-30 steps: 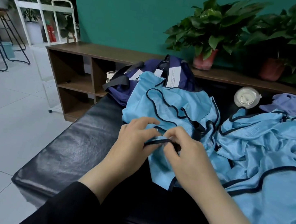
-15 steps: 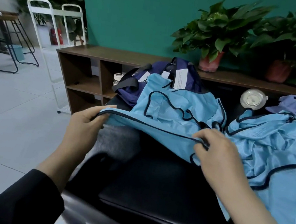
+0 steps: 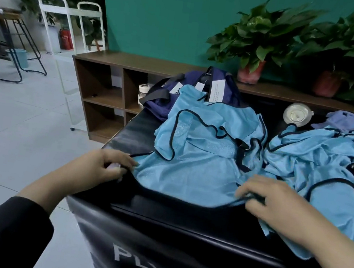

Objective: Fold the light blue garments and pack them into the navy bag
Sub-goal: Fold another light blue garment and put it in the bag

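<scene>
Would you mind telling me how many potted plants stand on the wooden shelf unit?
2: one potted plant behind the navy bag, the other potted plant further right, near the frame's edge. More could be beyond it, out of frame.

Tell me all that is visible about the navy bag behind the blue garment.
The navy bag sits at the far end of the black padded box, in front of the wooden shelf. It looks like soft fabric, slumped, with a dark strap and white paper tags. A light blue garment covers its near side. Neither hand touches it.
</scene>
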